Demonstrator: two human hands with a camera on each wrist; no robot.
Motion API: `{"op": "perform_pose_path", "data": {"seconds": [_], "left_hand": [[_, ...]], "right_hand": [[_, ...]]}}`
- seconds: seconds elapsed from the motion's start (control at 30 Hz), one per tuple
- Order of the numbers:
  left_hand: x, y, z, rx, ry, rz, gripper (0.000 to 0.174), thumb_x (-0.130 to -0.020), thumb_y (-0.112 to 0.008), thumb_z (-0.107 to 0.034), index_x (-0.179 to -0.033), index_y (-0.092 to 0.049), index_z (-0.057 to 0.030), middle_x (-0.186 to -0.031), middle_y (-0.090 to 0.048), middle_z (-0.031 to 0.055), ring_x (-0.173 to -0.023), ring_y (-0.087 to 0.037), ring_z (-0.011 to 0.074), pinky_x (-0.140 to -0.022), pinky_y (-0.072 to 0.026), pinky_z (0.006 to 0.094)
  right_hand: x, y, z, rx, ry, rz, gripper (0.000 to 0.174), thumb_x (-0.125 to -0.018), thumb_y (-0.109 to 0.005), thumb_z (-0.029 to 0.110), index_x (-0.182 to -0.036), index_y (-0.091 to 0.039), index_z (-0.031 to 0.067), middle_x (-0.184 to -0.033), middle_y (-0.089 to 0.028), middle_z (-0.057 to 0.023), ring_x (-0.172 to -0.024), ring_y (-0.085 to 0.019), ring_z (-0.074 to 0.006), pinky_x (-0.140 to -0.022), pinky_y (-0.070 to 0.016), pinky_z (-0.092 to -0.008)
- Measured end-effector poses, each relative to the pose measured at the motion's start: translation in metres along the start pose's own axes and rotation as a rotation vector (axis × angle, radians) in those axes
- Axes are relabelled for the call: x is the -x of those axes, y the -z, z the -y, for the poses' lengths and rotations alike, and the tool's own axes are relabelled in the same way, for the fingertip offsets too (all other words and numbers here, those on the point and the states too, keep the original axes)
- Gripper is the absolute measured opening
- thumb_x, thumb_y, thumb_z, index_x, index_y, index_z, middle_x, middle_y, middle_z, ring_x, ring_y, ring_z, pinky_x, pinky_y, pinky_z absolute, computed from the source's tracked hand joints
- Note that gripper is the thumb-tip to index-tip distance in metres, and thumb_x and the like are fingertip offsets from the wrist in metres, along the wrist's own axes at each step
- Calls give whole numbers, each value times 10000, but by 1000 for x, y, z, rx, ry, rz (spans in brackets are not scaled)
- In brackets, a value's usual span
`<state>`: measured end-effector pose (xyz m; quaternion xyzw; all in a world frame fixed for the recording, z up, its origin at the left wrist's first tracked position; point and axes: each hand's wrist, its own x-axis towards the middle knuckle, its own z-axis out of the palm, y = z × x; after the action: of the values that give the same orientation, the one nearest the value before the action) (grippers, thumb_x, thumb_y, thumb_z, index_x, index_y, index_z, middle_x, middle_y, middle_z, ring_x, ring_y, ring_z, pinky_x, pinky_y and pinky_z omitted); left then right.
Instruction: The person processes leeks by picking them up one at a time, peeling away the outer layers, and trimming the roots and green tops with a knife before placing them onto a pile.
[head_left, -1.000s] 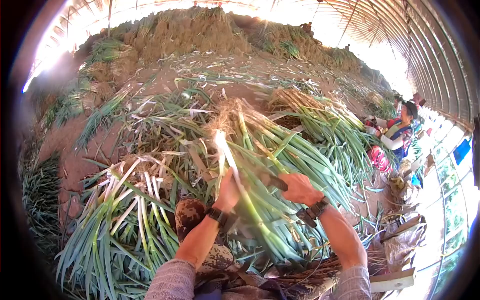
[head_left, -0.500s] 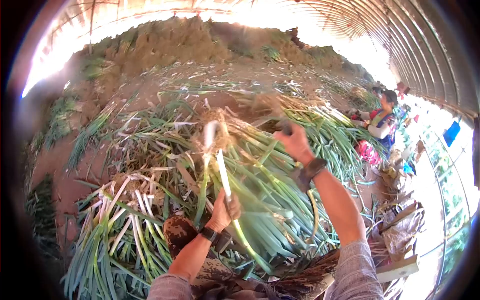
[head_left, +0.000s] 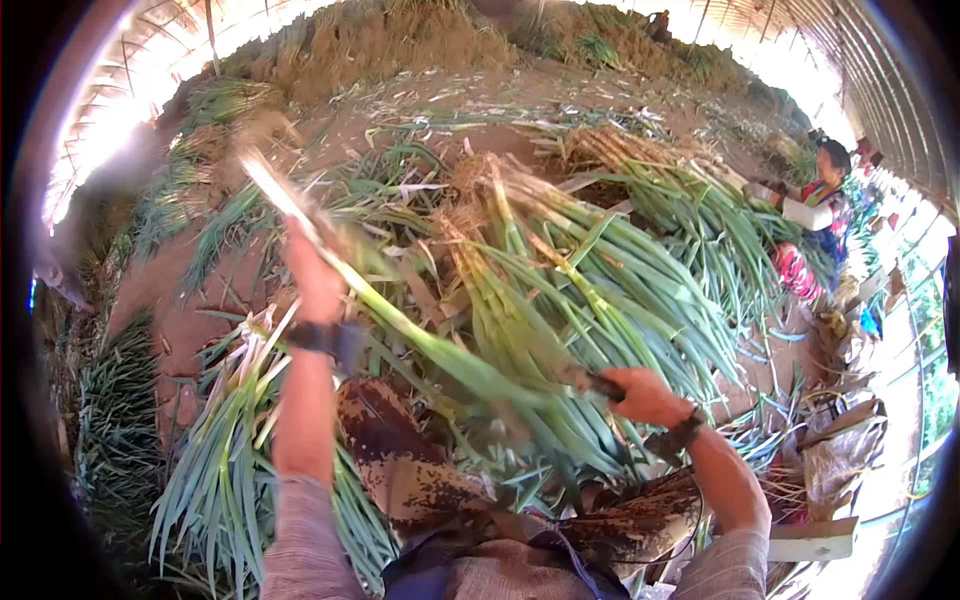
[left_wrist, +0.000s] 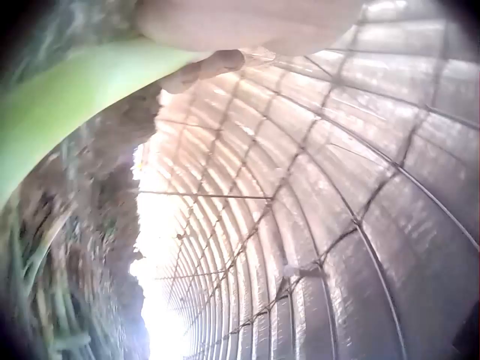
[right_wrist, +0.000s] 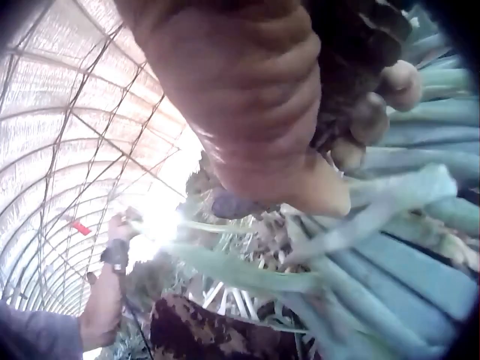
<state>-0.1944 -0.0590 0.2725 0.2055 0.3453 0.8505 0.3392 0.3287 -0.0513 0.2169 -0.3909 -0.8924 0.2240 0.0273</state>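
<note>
My left hand [head_left: 315, 275] grips a long green onion [head_left: 390, 315] by its pale shaft, out to the left. Its white root end points up and away, and its leaves trail toward my right hand [head_left: 648, 396]. Seen from the left wrist, the green stalk [left_wrist: 82, 94] runs under the fingers. Curled right-hand fingers hold a dark-handled tool [head_left: 605, 388], its far end blurred over the leaves. Beneath it a heap of green onions [head_left: 620, 290] lies with roots away from me. Another pile of green onions [head_left: 225, 450], with cleaner white shafts, lies at my left.
My camouflage-patterned knee [head_left: 400, 450] is between the piles. Loose leaves and peelings litter the soil [head_left: 400, 110]. Another person [head_left: 828, 195] sits at the right beside more onions. A tall heap [head_left: 390, 50] stands at the back, under a ribbed arched roof [head_left: 890, 100].
My left hand has swung the green onion up and to the left. The right hand rose over the heap half a second ago and has since come down toward me, still holding the tool.
</note>
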Motion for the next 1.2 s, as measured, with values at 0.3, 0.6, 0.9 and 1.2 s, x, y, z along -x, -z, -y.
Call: {"op": "perform_pose_path", "data": {"seconds": [0.3, 0.6, 0.9, 1.2], "left_hand": [[21, -83, -319, -1329, -833, -142, 434, -988, -537, -454, -1012, -633, -31, -753, -558, 21, -565, -487, 116, -490, -404, 272], [21, 116, -190, -1814, -191, 119, 393, -916, -566, -345, -927, -650, 39, -753, -631, 182, -737, -608, 228, -664, -459, 413], [46, 22, 178, -1090, 266, 564, 275, -871, -578, -224, -954, -694, 10, -883, -710, 132, -824, -674, 293, -726, -530, 431], [43, 34, 298, -1067, 352, 135, 496, -883, -521, -161, -1332, -478, 46, -1084, -619, 260, -919, -617, 425, -750, -480, 541]], "right_hand": [[-3, -2, -7, -70, -123, -43, 385, -734, -704, 192, -1106, -668, 97, -855, -688, -181, -799, -664, -372, -708, -520, -440], [-20, -5, -1, -21, -82, -83, 315, -735, -668, 253, -997, -645, 79, -847, -666, -205, -837, -633, -418, -745, -489, -504], [-94, -7, 11, 76, -163, 0, 295, -713, -640, 249, -944, -654, 66, -919, -680, -215, -878, -647, -421, -788, -513, -511], [-99, -20, -3, 77, -109, 102, 416, -685, -777, 365, -918, -639, 49, -807, -676, -194, -816, -662, -403, -740, -516, -491]]}}
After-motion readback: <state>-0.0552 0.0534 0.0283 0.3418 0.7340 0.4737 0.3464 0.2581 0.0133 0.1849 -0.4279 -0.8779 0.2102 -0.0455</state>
